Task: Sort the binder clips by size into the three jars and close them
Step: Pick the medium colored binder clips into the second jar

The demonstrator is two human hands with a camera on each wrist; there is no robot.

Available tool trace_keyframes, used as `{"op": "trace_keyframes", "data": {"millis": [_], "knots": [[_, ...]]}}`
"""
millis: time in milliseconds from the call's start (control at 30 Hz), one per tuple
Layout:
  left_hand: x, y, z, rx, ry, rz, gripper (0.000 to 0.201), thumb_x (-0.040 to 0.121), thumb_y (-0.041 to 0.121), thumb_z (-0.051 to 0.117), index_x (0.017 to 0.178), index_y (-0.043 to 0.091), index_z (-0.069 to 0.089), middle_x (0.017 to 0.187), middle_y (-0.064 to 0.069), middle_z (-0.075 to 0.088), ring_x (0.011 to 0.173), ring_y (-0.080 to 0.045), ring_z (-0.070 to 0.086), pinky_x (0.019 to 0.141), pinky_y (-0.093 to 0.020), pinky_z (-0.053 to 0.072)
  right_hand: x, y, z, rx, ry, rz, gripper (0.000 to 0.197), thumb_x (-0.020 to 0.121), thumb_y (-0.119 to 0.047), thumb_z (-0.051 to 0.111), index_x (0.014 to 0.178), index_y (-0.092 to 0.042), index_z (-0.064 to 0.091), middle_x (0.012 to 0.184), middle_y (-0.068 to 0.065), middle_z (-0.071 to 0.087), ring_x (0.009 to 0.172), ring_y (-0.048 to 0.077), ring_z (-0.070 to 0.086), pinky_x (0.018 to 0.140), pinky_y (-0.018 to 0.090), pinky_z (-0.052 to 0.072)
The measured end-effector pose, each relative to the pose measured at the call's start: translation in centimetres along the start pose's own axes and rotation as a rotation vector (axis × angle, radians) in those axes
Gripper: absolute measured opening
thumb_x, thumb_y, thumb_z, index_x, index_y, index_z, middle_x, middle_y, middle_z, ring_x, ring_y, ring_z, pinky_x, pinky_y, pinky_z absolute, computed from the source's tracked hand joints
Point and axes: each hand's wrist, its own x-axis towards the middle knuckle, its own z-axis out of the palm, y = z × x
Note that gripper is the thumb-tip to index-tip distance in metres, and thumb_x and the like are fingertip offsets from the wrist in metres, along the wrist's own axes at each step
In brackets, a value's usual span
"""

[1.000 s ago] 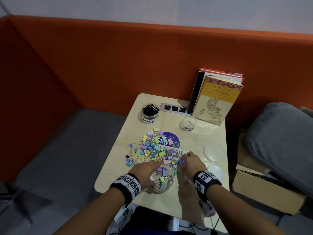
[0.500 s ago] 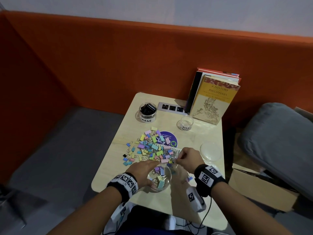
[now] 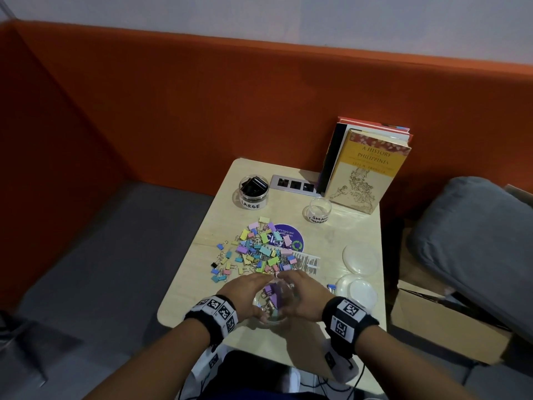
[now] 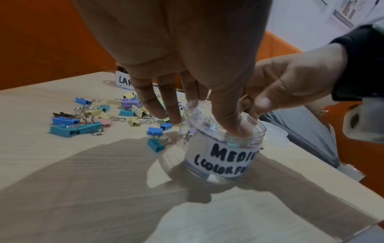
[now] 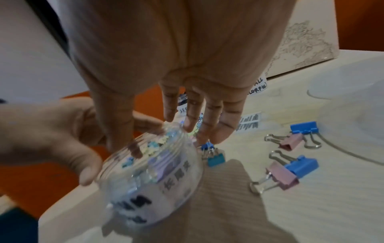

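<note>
At the near edge of a pale wooden side table [image 3: 340, 238], a clear plastic jar with a white handwritten label reading "MEDIUM" [image 4: 223, 148] is cupped between both hands. It is open at the top and partly filled with pastel clips. The left hand [image 3: 245, 293] is wrapped around the jar's left side, with the thumb laid over the rim and the other fingers [image 4: 166, 105] stretched down along the far wall. The right hand [image 3: 302, 295] is set against the jar's right side, its fingers [image 5: 209, 121] held close together and nearly straight, the tips at the rim; whether anything is pinched there cannot be told. Black bands with square coded markers are worn on both wrists.

Just right of the jar, a few loose pink and blue binder clips [image 5: 290, 167] are seen lying on the table. Beyond them, two clear round plastic lids [image 3: 359, 272] are laid flat near the right edge.

Just behind the hands, a spread pile of pastel binder clips in yellow, pink, purple, green and blue [image 3: 256, 249] is scattered over the middle of the table, partly covering a round purple sticker [image 3: 288, 236].

Farther back on the right, a small clear jar labelled "SMALL" [image 3: 317, 210] is seen standing open. On the far left, a clear jar labelled "LARGE" [image 3: 253, 192] is filled with black clips. Between them a grey socket panel [image 3: 294, 184] is set into the tabletop. A yellow book on Philippine history [image 3: 369, 168] is propped upright at the far right corner, against an orange upholstered partition [image 3: 202, 105].
</note>
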Motion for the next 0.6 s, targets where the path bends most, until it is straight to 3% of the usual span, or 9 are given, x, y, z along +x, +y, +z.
{"op": "trace_keyframes", "data": {"millis": [67,133,267,367,467,600], "knots": [[0.2,0.2,0.5,-0.023,-0.008,0.014,0.095,0.075,0.036,0.084,0.152,0.032,0.029,0.154,0.007,0.038,0.137,-0.019,0.040,0.112,-0.031,0.036,-0.2,0.3,0.9,-0.056,-0.048,-0.012,0.108,0.065,-0.043,0.083,0.152,-0.023,0.022,0.147,0.004,0.033,0.130,0.025,0.043,0.108,0.037,0.040],[0.6,0.5,0.9,-0.002,-0.017,0.037,0.095,0.077,0.038,0.082,0.153,0.030,0.026,0.156,0.006,0.033,0.139,-0.019,0.038,0.114,-0.032,0.034,-0.3,0.7,1.7,-0.121,-0.029,-0.015,0.118,0.061,-0.049,0.083,0.154,-0.023,0.014,0.151,0.005,0.029,0.133,0.029,0.040,0.108,0.041,0.040],[0.9,0.9,1.0,-0.068,-0.071,0.021,0.090,0.083,0.036,0.077,0.155,0.025,0.024,0.159,0.003,0.026,0.142,-0.019,0.034,0.115,-0.032,0.031,-1.1,1.8,2.3,-0.111,0.084,-0.010,0.106,0.057,-0.055,0.082,0.144,-0.025,0.027,0.138,0.000,0.042,0.122,0.023,0.048,0.101,0.036,0.044],[1.4,-0.1,1.0,-0.172,-0.033,-0.070,0.060,0.095,0.025,0.064,0.149,0.024,0.039,0.156,0.001,0.033,0.132,-0.018,0.047,0.109,-0.036,0.042,-2.0,2.7,1.7,-0.035,0.109,0.015,0.095,0.057,-0.051,0.082,0.135,-0.028,0.033,0.130,-0.004,0.050,0.113,0.017,0.053,0.096,0.031,0.046],[2.3,-1.2,0.3,0.019,0.076,-0.158,0.034,0.101,0.016,0.048,0.134,0.022,0.056,0.141,-0.002,0.050,0.121,-0.021,0.054,0.100,-0.037,0.047,-2.7,3.4,1.5,0.047,0.093,0.089,0.101,0.052,-0.055,0.084,0.134,-0.037,0.028,0.132,-0.010,0.052,0.111,0.013,0.055,0.095,0.029,0.047],[3.7,-1.5,-0.7,0.216,0.046,-0.218,0.039,0.099,0.015,0.044,0.136,0.025,0.053,0.132,-0.005,0.054,0.117,-0.027,0.054,0.092,-0.042,0.050,-3.0,3.0,1.2,0.072,0.077,0.128,0.104,0.054,-0.051,0.088,0.138,-0.035,0.028,0.133,-0.012,0.053,0.111,0.012,0.054,0.091,0.025,0.044]]}}
